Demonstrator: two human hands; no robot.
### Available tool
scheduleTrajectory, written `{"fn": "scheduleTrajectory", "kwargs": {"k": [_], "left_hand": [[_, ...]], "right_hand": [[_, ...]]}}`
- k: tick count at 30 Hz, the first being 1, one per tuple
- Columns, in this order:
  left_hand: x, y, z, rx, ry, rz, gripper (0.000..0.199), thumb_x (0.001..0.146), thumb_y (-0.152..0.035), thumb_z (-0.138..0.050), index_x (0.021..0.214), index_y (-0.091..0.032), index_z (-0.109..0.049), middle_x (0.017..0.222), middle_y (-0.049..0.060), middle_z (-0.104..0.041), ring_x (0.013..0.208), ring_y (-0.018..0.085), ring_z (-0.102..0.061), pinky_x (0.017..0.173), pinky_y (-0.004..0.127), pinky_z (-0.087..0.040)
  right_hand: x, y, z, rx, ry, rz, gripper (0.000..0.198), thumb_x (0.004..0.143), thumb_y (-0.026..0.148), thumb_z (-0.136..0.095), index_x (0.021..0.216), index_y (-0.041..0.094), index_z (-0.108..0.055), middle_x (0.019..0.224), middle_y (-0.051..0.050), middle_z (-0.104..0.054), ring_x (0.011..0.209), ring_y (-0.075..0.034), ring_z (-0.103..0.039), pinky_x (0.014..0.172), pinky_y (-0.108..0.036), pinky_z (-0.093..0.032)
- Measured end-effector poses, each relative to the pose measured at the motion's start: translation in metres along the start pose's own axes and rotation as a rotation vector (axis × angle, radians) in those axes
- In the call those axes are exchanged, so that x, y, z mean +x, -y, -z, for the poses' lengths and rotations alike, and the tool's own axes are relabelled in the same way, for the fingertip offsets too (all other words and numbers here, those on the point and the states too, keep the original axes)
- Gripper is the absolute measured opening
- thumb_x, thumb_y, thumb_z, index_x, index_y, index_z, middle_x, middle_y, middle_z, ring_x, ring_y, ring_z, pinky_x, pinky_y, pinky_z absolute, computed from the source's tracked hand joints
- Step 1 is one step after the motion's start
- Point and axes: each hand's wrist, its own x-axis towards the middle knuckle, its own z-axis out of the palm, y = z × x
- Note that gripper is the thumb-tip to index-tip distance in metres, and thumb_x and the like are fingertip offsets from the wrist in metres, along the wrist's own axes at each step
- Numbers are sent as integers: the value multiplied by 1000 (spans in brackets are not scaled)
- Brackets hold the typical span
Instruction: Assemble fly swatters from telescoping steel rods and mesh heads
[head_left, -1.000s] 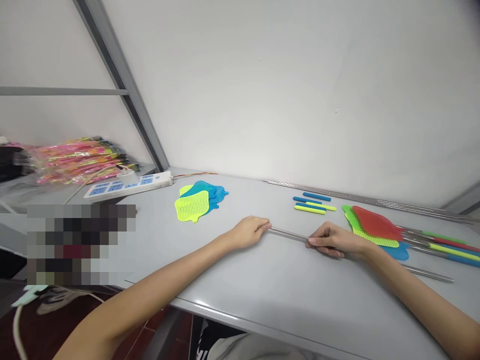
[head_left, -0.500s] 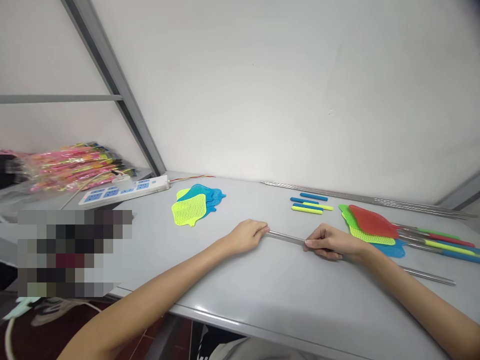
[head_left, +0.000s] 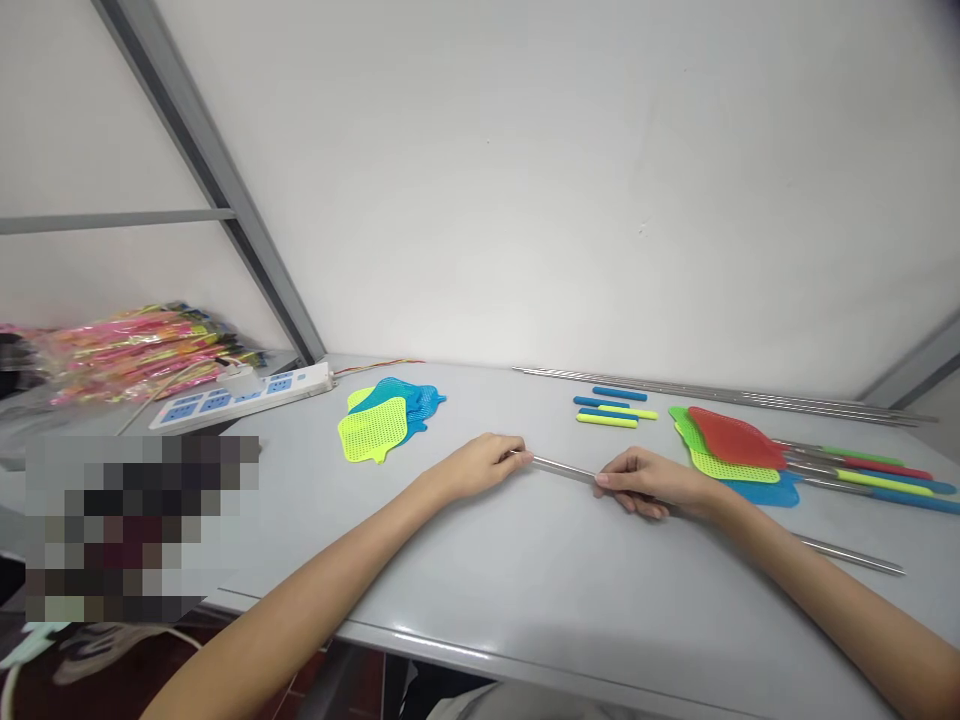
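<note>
left hand (head_left: pixel 487 466): fingers clamped on slim metal rod (head_left: pixel 564 468) | right hand (head_left: pixel 643 482): thumb and fingers pinching same rod | rod: over grey tabletop (head_left: pixel 465 570), nearly level | handling: best keep both grips aligned, avoiding bends

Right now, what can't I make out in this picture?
In the head view:
Metal rod: left end, hidden by the left hand.
Whether it joins the rod piece at right: covered by the right hand and forearm.
Lowest blue handle: tip, cut off by the right edge.
Bagged bundle: contents, blurred under shiny wrapping.
Lower left patch: masked by pixel blocks.
</note>
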Motion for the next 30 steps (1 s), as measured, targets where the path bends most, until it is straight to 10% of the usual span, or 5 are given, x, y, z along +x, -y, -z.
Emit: {"fn": "scheduleTrajectory", "kwargs": {"k": [30], "left_hand": [[2,4,-2,6,40,19,27,84,-34,-32,72,-18,-50,61,-1,-46,58,11,-41,53,20,-29]], "right_hand": [[-5,3,7,-13,19,-53,45,73,52,-44,81,10,-58,53,1,-54,35,-5,-48,31,-15,-34]]}}
